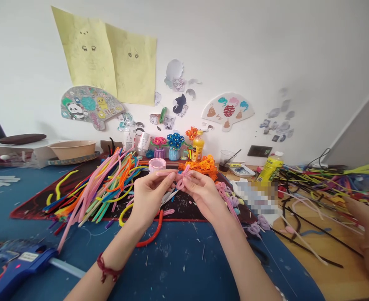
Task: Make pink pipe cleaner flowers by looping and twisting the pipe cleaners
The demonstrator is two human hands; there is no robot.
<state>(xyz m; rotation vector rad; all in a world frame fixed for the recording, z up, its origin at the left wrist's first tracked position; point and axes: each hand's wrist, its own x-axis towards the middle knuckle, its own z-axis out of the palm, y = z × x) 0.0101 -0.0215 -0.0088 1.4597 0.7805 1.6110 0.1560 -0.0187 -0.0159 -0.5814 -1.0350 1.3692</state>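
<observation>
Both my hands are raised over the dark mat, close together. A looped pink pipe-cleaner flower [182, 179] is pinched between the fingers of my right hand [200, 190]. My left hand [155, 190] pinches the pink piece from the other side, thumb against forefinger; its exact grip point is partly hidden. Just below the fingers lie scissors [168, 199], partly covered by my left hand. A short pink pipe-cleaner piece [168, 212] and a curved red pipe cleaner [155, 237] rest beneath my hands. Behind them stands a pink-and-white round pot [157, 164].
A heap of coloured pipe cleaners [99, 184] covers the mat's left. A blue glue gun [24, 263] lies front left. Finished flower pots [174, 152], a yellow bottle [270, 167] and orange flowers [205, 167] stand behind. Another person's hand [368, 213] is at the right.
</observation>
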